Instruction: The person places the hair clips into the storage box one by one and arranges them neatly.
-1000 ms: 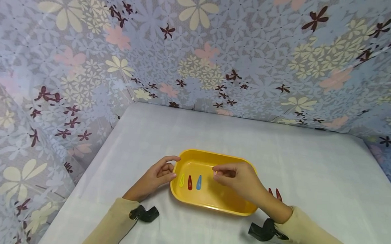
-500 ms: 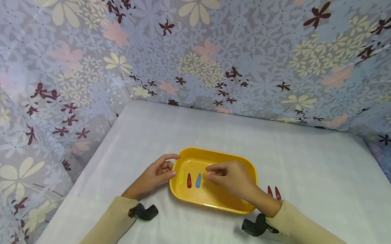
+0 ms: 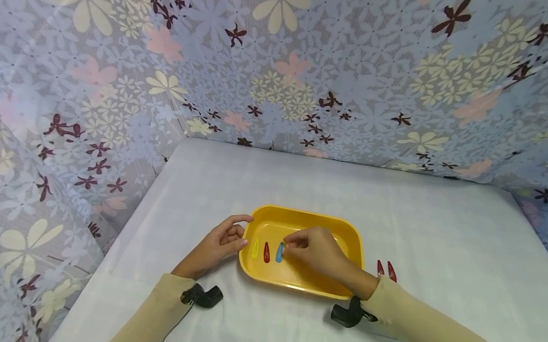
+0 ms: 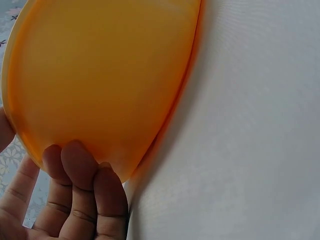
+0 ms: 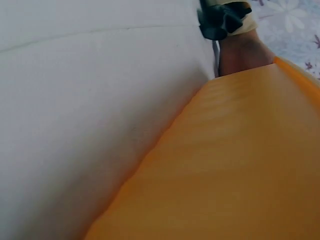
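A yellow tray (image 3: 292, 284) lies on the white-covered table. At its left end my left hand (image 3: 219, 244) grips the rim; the left wrist view shows curled fingers (image 4: 80, 167) against the tray's outer wall (image 4: 100, 90). Inside, in a row, lie a yellow hair clip (image 3: 255, 249), a red hair clip (image 3: 266, 252) and a blue hair clip (image 3: 279, 252). My right hand (image 3: 318, 250) is over the tray, thumb and forefinger pinched together just right of the blue clip. The small hair clip between them is mostly hidden. The right wrist view shows only the tray wall (image 5: 215, 165).
Two red hair clips (image 3: 391, 271) lie on the white cloth (image 3: 435, 237) right of the tray, beside my right forearm. A floral curtain (image 3: 277, 90) hangs behind the table and along its left side. Each wrist bears a black camera (image 3: 348, 313).
My right hand has moved left and lower inside the tray, up to the blue clip, keeping its pinch. The left hand stays on the rim, and the row of clips keeps its place.
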{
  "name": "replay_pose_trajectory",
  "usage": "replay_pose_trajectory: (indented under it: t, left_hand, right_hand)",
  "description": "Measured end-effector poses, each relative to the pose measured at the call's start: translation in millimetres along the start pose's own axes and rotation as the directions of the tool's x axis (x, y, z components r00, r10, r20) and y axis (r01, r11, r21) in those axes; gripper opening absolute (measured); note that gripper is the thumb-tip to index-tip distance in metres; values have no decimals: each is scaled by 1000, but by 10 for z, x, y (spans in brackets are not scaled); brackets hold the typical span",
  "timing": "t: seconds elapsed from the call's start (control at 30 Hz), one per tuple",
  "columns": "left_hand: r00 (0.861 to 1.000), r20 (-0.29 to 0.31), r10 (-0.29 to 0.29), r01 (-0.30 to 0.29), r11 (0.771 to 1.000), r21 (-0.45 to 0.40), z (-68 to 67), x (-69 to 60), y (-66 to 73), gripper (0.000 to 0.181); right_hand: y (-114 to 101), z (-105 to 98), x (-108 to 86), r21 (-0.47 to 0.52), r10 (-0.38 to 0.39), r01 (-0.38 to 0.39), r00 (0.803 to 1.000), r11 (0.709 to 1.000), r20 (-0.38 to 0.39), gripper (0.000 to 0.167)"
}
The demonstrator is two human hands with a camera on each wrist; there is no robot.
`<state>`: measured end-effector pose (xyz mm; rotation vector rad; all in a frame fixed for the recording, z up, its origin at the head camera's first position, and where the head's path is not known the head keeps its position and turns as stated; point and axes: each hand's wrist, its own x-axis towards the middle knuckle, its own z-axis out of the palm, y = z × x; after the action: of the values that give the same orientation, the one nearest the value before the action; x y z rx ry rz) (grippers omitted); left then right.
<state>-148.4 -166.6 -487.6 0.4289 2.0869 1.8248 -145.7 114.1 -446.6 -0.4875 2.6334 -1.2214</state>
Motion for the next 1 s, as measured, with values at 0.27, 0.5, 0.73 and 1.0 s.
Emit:
replay_pose_trajectory:
  t: [0.27,0.5,0.73,1.0]
  left_hand:
    - [1000,3,13,-13,1000,4,-3,-10,40,51]
    - [1000,-2,11,-11,1000,-7,-2,-11,61,51]
    - [1000,-4,6,-6,1000,-4,6,-4,36,51]
    - [1000,-9,-8,8,1000,7,15,0,23,51]
  right_hand:
    - [24,-1,5,-19,25,-25,999,1000,27,16]
    - [32,20,2,-26,-20,21,999,999,40,16]
    - [63,46,-1,-42,-4,5,999,999,33,14]
    - [95,76,-19,-72,-30,33,999,997,33,9]
